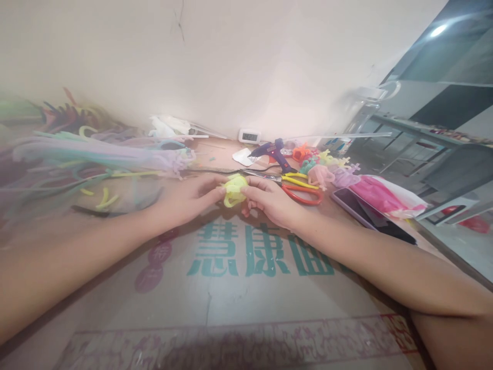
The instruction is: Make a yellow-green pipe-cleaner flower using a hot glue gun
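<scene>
Your yellow piece (234, 190), a rounded bundle of soft-looking loops, sits pinched between your left hand (204, 195) and right hand (271, 200) above the smooth printed surface (239, 303), thumbs against it, both wrists angled inward.

dig clk (249, 135) nr wall (231, 67) | blk ph (370, 214) by pink pkg (379, 195)

Craft workspace, by glue gun (274, 151) and pipe cleaners (108, 155)

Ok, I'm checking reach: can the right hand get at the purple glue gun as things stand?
Probably yes: the glue gun lies just past the right hand, its handle uncovered and nothing tall between, though that hand holds the yellow bundle.
</scene>
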A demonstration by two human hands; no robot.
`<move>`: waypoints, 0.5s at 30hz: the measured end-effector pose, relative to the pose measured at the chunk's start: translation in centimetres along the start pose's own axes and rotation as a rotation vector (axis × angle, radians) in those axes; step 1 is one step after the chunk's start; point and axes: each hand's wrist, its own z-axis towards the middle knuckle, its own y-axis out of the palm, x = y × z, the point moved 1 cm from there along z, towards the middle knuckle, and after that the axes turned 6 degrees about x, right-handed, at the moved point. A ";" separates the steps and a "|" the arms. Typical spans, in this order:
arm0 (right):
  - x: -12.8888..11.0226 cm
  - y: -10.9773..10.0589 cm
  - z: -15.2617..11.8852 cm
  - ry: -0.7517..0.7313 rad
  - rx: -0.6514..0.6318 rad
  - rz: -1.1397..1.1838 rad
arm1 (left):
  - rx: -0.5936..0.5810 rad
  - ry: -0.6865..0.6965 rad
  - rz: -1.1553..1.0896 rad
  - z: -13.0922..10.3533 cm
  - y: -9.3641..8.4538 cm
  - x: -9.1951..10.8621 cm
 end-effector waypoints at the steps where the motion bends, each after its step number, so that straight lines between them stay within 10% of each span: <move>1: -0.1 0.0 0.0 -0.003 -0.005 -0.010 | 0.000 0.003 0.004 0.0 0.0 0.0; 15: -0.1 0.1 -0.1 0.014 0.025 -0.029 | -0.002 -0.010 -0.017 0.0 0.1 0.1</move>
